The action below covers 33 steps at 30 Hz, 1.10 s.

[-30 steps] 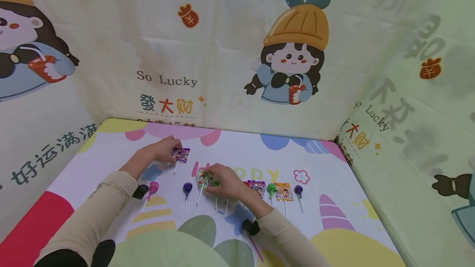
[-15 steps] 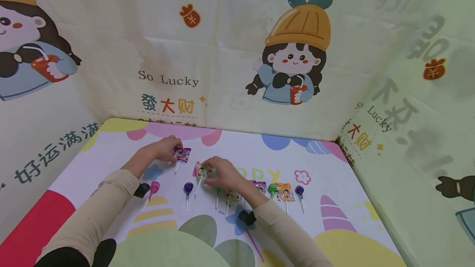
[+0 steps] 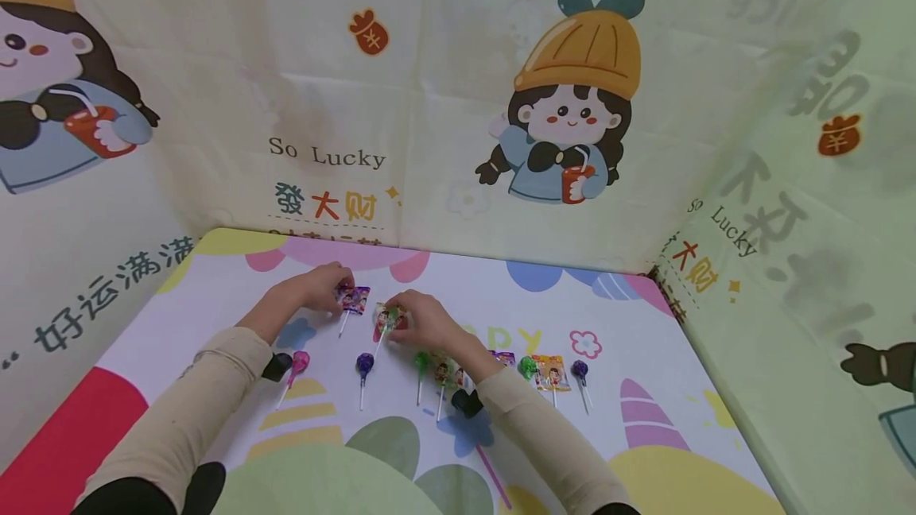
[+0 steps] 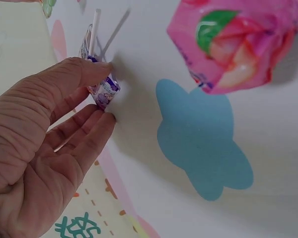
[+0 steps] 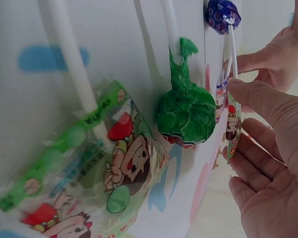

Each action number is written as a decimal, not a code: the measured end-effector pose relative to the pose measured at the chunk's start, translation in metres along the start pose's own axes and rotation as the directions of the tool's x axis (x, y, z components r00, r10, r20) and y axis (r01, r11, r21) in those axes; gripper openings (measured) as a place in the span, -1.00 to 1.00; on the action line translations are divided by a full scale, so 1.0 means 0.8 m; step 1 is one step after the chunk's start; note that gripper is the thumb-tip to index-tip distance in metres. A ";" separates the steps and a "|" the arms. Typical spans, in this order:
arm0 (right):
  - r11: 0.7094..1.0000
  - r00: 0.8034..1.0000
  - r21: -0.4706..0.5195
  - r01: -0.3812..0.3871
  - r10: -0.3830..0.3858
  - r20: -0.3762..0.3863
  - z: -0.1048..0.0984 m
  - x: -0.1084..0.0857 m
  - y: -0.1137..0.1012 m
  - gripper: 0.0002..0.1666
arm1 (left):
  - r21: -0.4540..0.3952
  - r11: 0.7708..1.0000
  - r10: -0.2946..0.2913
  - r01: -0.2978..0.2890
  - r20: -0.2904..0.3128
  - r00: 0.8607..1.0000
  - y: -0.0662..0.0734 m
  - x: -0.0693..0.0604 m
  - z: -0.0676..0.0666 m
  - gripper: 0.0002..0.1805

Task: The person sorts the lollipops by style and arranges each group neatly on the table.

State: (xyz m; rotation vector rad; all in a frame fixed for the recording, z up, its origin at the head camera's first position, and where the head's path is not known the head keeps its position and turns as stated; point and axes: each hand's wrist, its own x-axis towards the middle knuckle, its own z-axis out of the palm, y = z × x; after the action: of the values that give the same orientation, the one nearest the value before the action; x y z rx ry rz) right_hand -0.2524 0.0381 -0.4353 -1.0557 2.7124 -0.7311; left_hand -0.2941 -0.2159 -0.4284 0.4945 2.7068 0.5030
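My left hand [image 3: 318, 289] pinches a purple-wrapped lollipop [image 3: 355, 300] at the back left of the table; in the left wrist view the thumb and fingers of the hand [image 4: 54, 134] hold its wrapper [image 4: 105, 91], stick upward. Just to its right, my right hand [image 3: 432, 331] pinches a lollipop in a clear, green-printed wrapper [image 3: 387, 318]. The right wrist view shows that wrapper [image 5: 233, 130] edge-on between the thumb and fingers of the hand [image 5: 273, 153]. Nearer the front are a dark purple lollipop [image 3: 365, 365], a green one [image 3: 421, 362] and a flat green-printed one [image 3: 443, 373].
A pink lollipop [image 3: 300, 361] lies beside the left wrist. Right of the right forearm are another green lollipop [image 3: 527, 368], an orange-wrapped one [image 3: 551, 373] and a purple one [image 3: 580, 370]. A printed cloth wall [image 3: 444, 245] stands behind the table.
My right hand has moved back and slightly left with the green-printed lollipop, nearer to the left hand's one. The green lollipops it covered show more fully. The left hand has stayed nearly still.
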 end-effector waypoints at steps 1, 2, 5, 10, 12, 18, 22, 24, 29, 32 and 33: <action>1.000 1.000 0.002 -0.009 0.009 0.003 0.000 0.002 0.000 -0.44 | -0.003 1.000 -0.003 0.003 0.001 1.000 0.000 0.000 0.000 -0.48; 1.000 1.000 0.002 -0.019 0.019 0.005 0.001 0.003 0.000 -0.44 | -0.007 1.000 -0.007 0.007 0.001 1.000 0.000 -0.001 0.000 -0.48; 0.999 0.999 0.009 -0.035 0.035 0.008 0.000 0.008 0.000 -0.43 | -0.019 1.000 -0.012 0.012 0.002 1.000 0.000 -0.003 -0.001 -0.47; 0.999 0.999 -0.002 -0.038 0.038 -0.008 -0.001 0.016 0.004 -0.43 | -0.031 0.999 0.005 -0.005 -0.004 1.000 -0.001 -0.006 -0.002 -0.48; 0.999 0.999 -0.002 -0.037 0.037 -0.012 0.000 0.019 0.007 -0.43 | -0.035 0.999 0.010 -0.010 -0.007 1.000 -0.002 -0.007 -0.002 -0.48; 0.999 0.999 0.009 -0.034 0.034 -0.004 0.002 0.030 0.014 -0.43 | -0.047 0.999 0.010 -0.010 -0.007 1.000 -0.003 -0.008 -0.002 -0.48; 0.999 0.999 0.006 -0.033 0.033 0.010 0.001 0.036 0.014 -0.44 | -0.051 0.999 0.013 -0.013 -0.002 1.000 -0.003 -0.009 -0.002 -0.48; 0.999 0.999 0.003 -0.036 0.036 0.014 0.001 0.040 0.014 -0.45 | -0.053 0.998 0.012 -0.012 0.001 1.000 -0.003 -0.009 -0.002 -0.48; 0.998 0.998 -0.003 -0.056 0.056 0.022 0.001 0.047 0.013 -0.44 | -0.063 0.998 -0.002 0.002 0.005 1.000 -0.004 -0.007 -0.002 -0.47; 0.998 0.997 -0.003 -0.065 0.065 0.029 0.001 0.050 0.012 -0.44 | -0.065 0.998 -0.009 0.010 0.003 1.000 -0.004 -0.007 -0.002 -0.47; 0.998 0.997 -0.005 -0.068 0.068 0.030 0.002 0.051 0.012 -0.45 | -0.070 0.997 -0.013 0.013 0.003 1.000 -0.004 -0.007 -0.002 -0.47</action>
State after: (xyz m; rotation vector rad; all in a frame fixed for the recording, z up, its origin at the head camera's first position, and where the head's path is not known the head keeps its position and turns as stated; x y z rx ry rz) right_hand -0.2884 0.0164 -0.4393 -0.9625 2.7104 -0.6937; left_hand -0.2906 -0.2216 -0.4268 0.4582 2.6779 0.5903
